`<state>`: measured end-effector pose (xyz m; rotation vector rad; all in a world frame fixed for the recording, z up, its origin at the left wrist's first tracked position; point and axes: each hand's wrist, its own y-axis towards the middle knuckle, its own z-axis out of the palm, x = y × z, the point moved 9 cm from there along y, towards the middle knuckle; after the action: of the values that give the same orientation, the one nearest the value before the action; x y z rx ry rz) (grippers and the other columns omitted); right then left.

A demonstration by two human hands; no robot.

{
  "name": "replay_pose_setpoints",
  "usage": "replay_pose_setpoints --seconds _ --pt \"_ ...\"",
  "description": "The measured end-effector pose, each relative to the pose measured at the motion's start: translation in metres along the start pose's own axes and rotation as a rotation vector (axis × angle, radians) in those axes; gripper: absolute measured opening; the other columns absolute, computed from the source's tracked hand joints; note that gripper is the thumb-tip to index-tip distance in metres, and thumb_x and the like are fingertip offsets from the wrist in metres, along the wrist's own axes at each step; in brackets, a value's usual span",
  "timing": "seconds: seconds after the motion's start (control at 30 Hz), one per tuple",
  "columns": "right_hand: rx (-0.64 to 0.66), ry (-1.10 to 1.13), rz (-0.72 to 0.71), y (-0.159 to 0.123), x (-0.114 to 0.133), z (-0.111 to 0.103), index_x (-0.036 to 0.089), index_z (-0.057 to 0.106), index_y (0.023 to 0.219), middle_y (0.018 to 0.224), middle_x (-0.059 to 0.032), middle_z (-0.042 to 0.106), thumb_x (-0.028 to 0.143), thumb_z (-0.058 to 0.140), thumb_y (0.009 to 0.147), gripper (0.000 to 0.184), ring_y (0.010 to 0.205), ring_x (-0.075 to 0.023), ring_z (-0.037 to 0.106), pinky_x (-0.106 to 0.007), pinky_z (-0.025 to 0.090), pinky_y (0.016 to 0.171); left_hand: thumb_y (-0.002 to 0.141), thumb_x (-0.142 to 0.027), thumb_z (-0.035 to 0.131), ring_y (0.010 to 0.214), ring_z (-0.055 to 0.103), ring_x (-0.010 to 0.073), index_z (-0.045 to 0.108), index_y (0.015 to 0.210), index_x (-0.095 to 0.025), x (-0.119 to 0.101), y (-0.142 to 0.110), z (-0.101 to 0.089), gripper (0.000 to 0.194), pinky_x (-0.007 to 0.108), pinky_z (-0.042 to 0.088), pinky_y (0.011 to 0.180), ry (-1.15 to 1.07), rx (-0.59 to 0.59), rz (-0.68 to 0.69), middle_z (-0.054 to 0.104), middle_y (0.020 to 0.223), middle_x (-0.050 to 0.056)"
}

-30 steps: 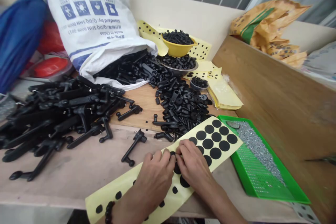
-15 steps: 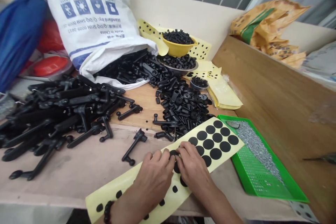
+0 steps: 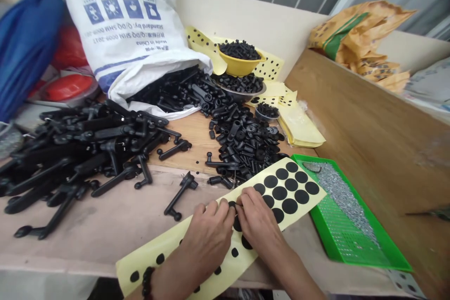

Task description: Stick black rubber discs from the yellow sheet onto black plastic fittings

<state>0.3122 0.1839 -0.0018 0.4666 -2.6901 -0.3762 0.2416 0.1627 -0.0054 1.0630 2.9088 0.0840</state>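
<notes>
- Two hands meet over the yellow backing sheet [image 3: 225, 243] at the near table edge, which has barely shifted in the last second; the peeling looks unfinished.
- Left hand [image 3: 207, 239] presses flat on the sheet, fingers bunched at its upper edge.
- Right hand [image 3: 258, 225] pinches narrowly at a black round pad [image 3: 232, 205], as it did a second ago.
- Whether that pad has lifted free is hidden by the fingertips.
- Beyond lie black plastic handles [image 3: 87, 150]; the green tray [image 3: 355, 239] sits right.
</notes>
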Motion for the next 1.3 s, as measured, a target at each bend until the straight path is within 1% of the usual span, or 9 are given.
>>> replay_pose_setpoints --seconds 0.27,0.5,0.7,0.83,0.93,1.0,1.07,1.17,1.3 --pt "0.061 0.201 0.034 -0.001 -0.008 0.000 0.021 0.041 0.073 0.078 -0.0046 0.051 0.007 0.041 0.083 0.017 0.075 -0.0212 0.050 -0.035 0.044 0.068 0.082 -0.014 0.048 0.082 0.052 0.0229 0.054 0.112 -0.016 -0.004 -0.002 0.006 0.030 0.036 0.044 0.063 0.086 -0.052 0.035 0.056 0.114 0.011" --pt "0.050 0.216 0.026 -0.005 -0.009 0.000 0.021 0.040 0.074 0.077 -0.0035 0.050 0.009 0.037 0.089 0.019 0.072 -0.0205 0.048 -0.035 0.042 0.067 0.082 -0.013 0.047 0.079 0.051 0.0238 0.055 0.111 -0.015 -0.007 -0.004 0.009 0.030 0.038 0.045 0.060 0.071 -0.044 0.051 0.058 0.109 0.010" --pt "0.006 0.135 -0.004 -0.010 -0.002 0.001 0.020 0.044 0.080 0.082 -0.0070 0.051 0.008 0.036 0.089 0.016 0.077 -0.0230 0.048 -0.038 0.043 0.070 0.088 -0.017 0.043 0.104 0.049 0.0281 0.053 0.117 -0.013 -0.005 -0.003 0.004 0.031 0.041 0.047 0.071 0.005 -0.092 0.085 0.051 0.135 0.010" --pt "-0.033 0.132 -0.018 -0.010 -0.001 0.000 0.020 0.045 0.079 0.081 -0.0067 0.052 0.007 0.036 0.089 0.018 0.077 -0.0229 0.050 -0.037 0.044 0.070 0.087 -0.016 0.043 0.104 0.051 0.0299 0.052 0.119 -0.013 -0.003 0.000 0.004 0.033 0.044 0.049 0.071 -0.023 -0.061 0.101 0.052 0.134 0.013" --pt "-0.064 0.196 0.016 -0.009 -0.008 -0.007 0.018 0.049 0.094 0.092 -0.0088 0.054 0.008 0.039 0.089 0.015 0.082 -0.0226 0.053 -0.036 0.046 0.072 0.088 -0.017 0.045 0.103 0.053 0.0318 0.053 0.118 -0.013 0.001 0.002 0.001 0.032 0.046 0.051 0.072 -0.082 -0.018 0.081 0.052 0.134 0.014" --pt "-0.077 0.250 0.053 -0.010 -0.012 -0.012 0.017 0.048 0.103 0.097 -0.0094 0.054 0.009 0.041 0.089 0.018 0.082 -0.0210 0.054 -0.033 0.047 0.072 0.087 -0.016 0.047 0.104 0.054 0.0322 0.057 0.112 -0.013 0.006 0.001 -0.002 0.027 0.047 0.052 0.076 -0.171 0.030 0.071 0.054 0.131 0.015" --pt "-0.070 0.275 0.052 -0.011 -0.011 -0.017 0.018 0.050 0.098 0.095 -0.0084 0.054 0.011 0.042 0.090 0.013 0.082 -0.0200 0.055 -0.032 0.048 0.072 0.085 -0.013 0.048 0.105 0.054 0.0307 0.062 0.100 -0.013 0.012 -0.001 -0.005 0.020 0.046 0.052 0.083 -0.273 0.064 0.069 0.058 0.124 0.015" --pt "-0.040 0.193 -0.035 -0.013 0.003 -0.016 0.018 0.051 0.087 0.090 -0.0080 0.055 0.014 0.043 0.091 0.011 0.085 -0.0221 0.054 -0.034 0.047 0.074 0.085 -0.007 0.044 0.105 0.056 0.0287 0.063 0.088 -0.013 0.018 -0.007 -0.011 0.020 0.045 0.052 0.088 -0.345 0.028 0.081 0.062 0.114 0.015" --pt "-0.023 -0.107 -0.118 -0.009 0.021 -0.007 0.018 0.053 0.076 0.077 -0.0072 0.056 0.014 0.047 0.087 0.013 0.072 -0.0230 0.051 -0.035 0.043 0.065 0.084 -0.005 0.043 0.105 0.057 0.0285 0.063 0.084 -0.013 0.019 -0.012 -0.012 0.021 0.045 0.052 0.091 -0.351 -0.069 0.116 0.063 0.109 0.015"
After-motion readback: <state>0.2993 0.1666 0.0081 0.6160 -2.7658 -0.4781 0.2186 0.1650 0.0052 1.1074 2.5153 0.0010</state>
